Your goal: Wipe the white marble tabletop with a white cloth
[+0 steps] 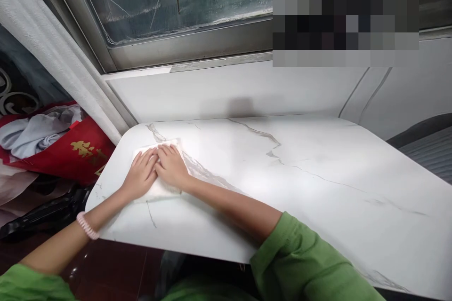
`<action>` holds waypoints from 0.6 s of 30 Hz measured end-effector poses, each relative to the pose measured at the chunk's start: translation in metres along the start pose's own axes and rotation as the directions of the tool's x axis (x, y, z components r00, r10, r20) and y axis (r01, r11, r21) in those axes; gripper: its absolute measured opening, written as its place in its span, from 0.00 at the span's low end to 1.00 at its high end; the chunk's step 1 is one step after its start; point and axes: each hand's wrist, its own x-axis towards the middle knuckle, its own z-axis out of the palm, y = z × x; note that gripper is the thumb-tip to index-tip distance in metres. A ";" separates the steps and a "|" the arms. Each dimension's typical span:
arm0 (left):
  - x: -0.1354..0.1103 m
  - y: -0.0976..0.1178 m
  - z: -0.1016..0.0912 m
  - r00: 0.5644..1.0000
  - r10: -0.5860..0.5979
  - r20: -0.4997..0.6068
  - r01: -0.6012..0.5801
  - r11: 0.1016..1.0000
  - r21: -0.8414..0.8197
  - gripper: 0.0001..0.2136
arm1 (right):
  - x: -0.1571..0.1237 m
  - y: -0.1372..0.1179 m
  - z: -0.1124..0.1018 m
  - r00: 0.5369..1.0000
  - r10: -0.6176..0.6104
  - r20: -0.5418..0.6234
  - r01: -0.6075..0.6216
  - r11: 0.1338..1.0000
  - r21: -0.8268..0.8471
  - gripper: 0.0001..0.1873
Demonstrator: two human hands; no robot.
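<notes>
A folded white cloth (163, 190) lies on the far left corner of a white marble-look table (300, 183). Both of my hands press flat on top of it, side by side. My left hand (140, 174) covers the cloth's left part, fingers stretched forward. My right hand (172, 164) rests on its right part, fingers also flat and slightly spread. A pink band (87, 225) circles my left wrist. Green sleeves cover my upper arms.
A window with a metal frame (183, 47) runs behind the table above a white sill. A white curtain (60, 56) hangs at the left. A red bag (70, 150) with grey fabric sits on the floor left of the table.
</notes>
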 end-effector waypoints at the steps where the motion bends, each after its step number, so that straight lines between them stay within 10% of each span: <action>1: -0.017 0.007 -0.004 1.000 0.008 -0.011 -0.008 1.000 0.013 0.22 | -0.012 -0.010 0.000 1.000 -0.003 0.027 0.002 1.000 0.028 0.20; 9: -0.115 0.074 -0.023 0.997 -0.057 -0.053 0.062 0.993 0.103 0.28 | -0.087 -0.063 -0.014 0.957 -0.163 0.239 0.131 0.981 0.146 0.26; 18: -0.093 0.076 -0.020 0.995 -0.095 0.005 0.095 0.993 0.065 0.30 | -0.081 -0.051 -0.016 0.945 -0.254 0.207 0.258 0.966 0.012 0.28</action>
